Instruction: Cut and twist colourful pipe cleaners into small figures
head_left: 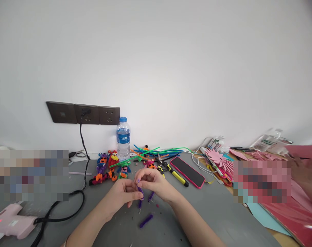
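My left hand (122, 195) and my right hand (152, 183) meet over the grey mat, fingers closed on a purple pipe cleaner (140, 188). The thumb and finger of each hand pinch this short fuzzy piece, and part of it is hidden by the fingers. Just beneath my right hand lies another purple piece (151, 196). Nearer to me rests a short, thick purple piece (146, 221). Behind my hands stand or lie several colourful pipe-cleaner figures, among them a red one (113, 160) and a purple-orange one (102, 163).
Pliers (178, 175) with yellow-black handles lie beside a pink-cased phone (188, 172). Loose pipe cleaners (168, 152) and a water bottle (123, 140) are at the back. A pink glue gun (14, 221) with its black cord sits left. Another person's hand (306, 175) works over pink paper at right.
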The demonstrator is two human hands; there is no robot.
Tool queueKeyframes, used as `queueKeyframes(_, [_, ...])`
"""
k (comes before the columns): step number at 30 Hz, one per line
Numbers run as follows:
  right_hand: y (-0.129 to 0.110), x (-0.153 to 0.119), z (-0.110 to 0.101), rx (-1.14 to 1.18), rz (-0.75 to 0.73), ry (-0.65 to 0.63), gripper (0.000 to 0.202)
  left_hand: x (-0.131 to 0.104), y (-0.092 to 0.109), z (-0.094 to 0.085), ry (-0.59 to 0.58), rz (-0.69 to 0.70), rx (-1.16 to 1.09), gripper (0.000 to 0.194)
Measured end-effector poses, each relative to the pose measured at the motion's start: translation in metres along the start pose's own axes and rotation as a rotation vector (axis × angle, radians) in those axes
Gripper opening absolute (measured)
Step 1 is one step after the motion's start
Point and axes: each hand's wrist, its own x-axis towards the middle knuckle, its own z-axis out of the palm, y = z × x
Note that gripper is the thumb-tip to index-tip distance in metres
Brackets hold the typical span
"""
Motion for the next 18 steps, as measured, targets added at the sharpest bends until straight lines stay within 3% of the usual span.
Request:
queueKeyframes(10, [0.007,0.006,-0.001,0.063,0.002,0.237,0.022,-0.002,0.005,0.007,0.072,0.046,-0.096,0.036])
queueKeyframes(18, [0.006,0.003,0.005,0.287,0.048,0.189,0.022,-0.006,0.005,0.012,-0.081,-0.028,-0.335,0.033])
